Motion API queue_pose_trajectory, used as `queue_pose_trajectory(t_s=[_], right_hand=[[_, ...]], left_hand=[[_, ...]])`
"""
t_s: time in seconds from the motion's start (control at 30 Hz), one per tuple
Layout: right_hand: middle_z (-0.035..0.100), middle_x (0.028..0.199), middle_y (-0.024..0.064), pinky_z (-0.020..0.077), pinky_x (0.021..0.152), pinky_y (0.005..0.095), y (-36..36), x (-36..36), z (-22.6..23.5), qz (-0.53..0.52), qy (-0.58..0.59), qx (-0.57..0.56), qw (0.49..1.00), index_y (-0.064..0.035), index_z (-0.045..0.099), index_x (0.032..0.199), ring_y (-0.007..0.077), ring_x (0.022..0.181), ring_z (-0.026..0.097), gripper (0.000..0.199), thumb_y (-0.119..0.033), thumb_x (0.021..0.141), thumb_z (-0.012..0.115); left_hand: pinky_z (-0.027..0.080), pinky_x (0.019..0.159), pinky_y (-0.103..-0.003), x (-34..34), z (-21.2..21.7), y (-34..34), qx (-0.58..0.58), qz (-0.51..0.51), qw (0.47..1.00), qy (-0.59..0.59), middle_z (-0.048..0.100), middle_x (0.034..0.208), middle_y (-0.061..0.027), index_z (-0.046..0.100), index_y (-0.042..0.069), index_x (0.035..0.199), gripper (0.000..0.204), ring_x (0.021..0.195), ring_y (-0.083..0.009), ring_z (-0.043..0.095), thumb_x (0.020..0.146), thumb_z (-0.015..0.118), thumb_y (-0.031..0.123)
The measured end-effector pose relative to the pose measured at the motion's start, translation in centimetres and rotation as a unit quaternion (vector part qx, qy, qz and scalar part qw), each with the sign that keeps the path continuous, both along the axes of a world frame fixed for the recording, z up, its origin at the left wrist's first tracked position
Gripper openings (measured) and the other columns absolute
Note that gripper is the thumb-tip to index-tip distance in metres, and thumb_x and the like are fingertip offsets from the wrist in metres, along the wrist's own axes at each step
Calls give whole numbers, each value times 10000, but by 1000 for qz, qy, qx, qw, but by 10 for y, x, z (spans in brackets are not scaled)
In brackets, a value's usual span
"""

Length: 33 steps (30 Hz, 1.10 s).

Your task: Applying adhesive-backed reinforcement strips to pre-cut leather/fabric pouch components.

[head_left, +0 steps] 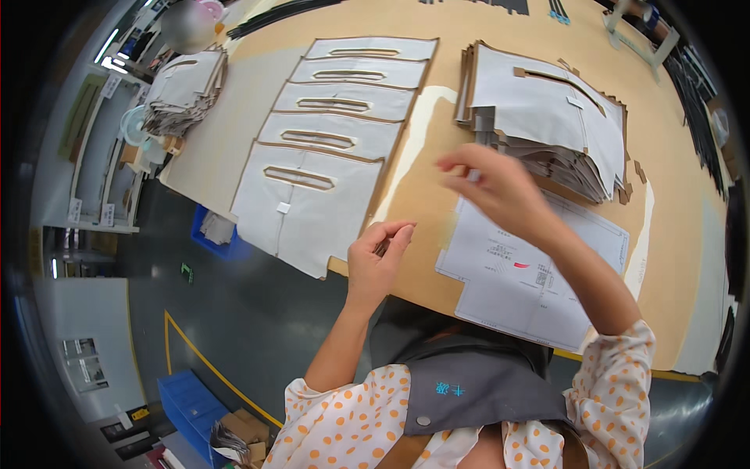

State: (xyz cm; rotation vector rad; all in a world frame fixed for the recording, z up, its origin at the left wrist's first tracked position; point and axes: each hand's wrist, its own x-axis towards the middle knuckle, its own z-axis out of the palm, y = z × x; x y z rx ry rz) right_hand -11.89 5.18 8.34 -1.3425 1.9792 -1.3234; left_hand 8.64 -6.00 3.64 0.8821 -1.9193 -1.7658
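Note:
My left hand (375, 262) is closed in a pinch over the table's front edge, beside the lowest of several white panels (308, 203). These flat panels overlap in a row, each with brown edging and a long slot framed in brown. My right hand (496, 187) is raised between that row and a stack of similar panels (539, 86). Its thumb and finger curl together, slightly blurred. What either hand pinches, if anything, is too small to make out. Below my right forearm lies a large white sheet (500, 281) with printed lines and a red mark.
The tan-topped table (422, 270) runs away from me. Another pile of panels (187, 90) sits at its far left, near a blurred person. Black strips (687, 117) lie along the right side. Blue bins (191, 406) stand on the floor to the left.

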Motion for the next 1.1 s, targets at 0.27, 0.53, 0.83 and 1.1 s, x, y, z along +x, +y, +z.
queue_pose_trajectory(t_s=[0.27,0.53,0.83,1.1], right_hand=[[664,988,144,508,834,420,-127,17,-94,-30,159,89,983,-28,612,1069,318,985,625,412,-286,805,794],[671,857,152,526,699,442,-131,56,-78,-28,118,79,989,-84,540,977,348,827,667,275,-248,876,736],[619,801,84,485,599,299,-98,118,8,-112,-47,-206,971,-90,483,1031,180,672,607,189,-90,958,657],[561,850,-42,400,647,175,107,22,-48,-291,-195,-181,919,-59,513,1058,9,755,478,114,-89,1006,611]], left_hand=[[476,787,-213,73,8,-20,-39,120,992,-2,708,913,-25,724,-20,1104,192,838,-63,626,975,662,108],[425,692,-175,102,29,-21,-32,189,981,2,652,844,20,733,-14,1046,144,782,-36,569,973,678,97],[377,604,-183,114,87,-4,-205,176,953,134,611,812,-46,720,-36,962,166,696,-62,534,865,605,-104],[375,578,-199,69,69,9,-286,40,952,105,643,854,-31,746,4,1009,169,665,-61,479,870,682,-68]])
